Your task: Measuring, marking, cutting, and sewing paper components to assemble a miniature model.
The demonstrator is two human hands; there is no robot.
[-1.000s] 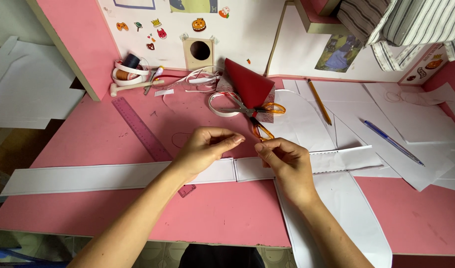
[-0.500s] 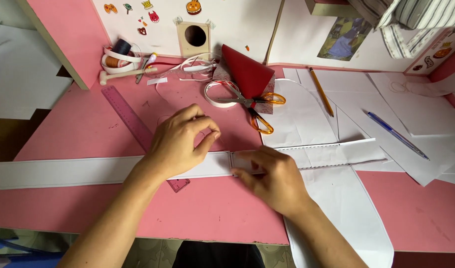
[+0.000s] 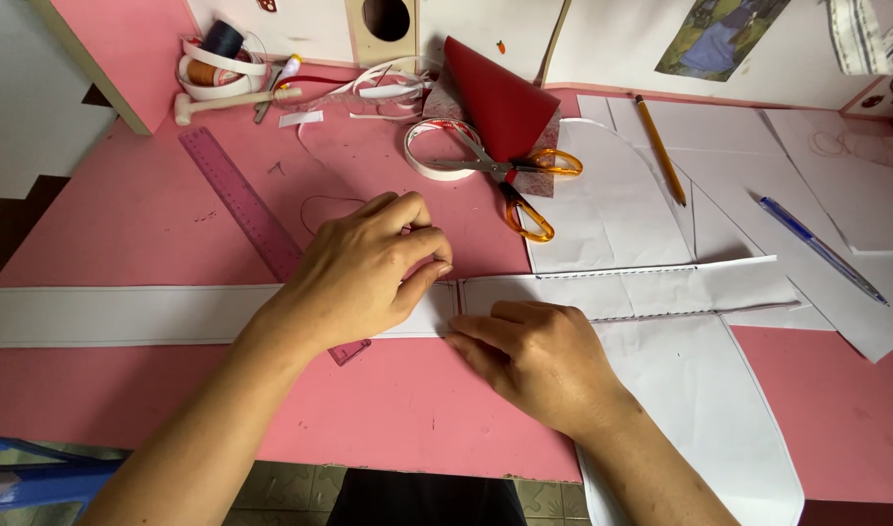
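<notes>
A long white paper strip (image 3: 115, 314) lies across the pink table (image 3: 174, 224), meeting a second folded white strip (image 3: 651, 287) near the middle. My left hand (image 3: 364, 268) rests on the join, fingers curled and pressing down on the strip's end. My right hand (image 3: 534, 356) lies flat just right of it, fingertips pressing the lower edge of the strip at the seam. Neither hand grips anything; both press the paper against the table.
A purple ruler (image 3: 247, 209) runs under my left hand. Orange-handled scissors (image 3: 510, 180), a tape roll (image 3: 437, 146) and a dark red paper cone (image 3: 495, 97) lie behind. A pencil (image 3: 659, 146), a blue pen (image 3: 821, 248) and white sheets (image 3: 700, 419) lie right. Thread spools (image 3: 218, 54) sit far left.
Both hands came down from pinching something small above the table onto the paper strip's join, now pressing it flat. The view moved closer.
</notes>
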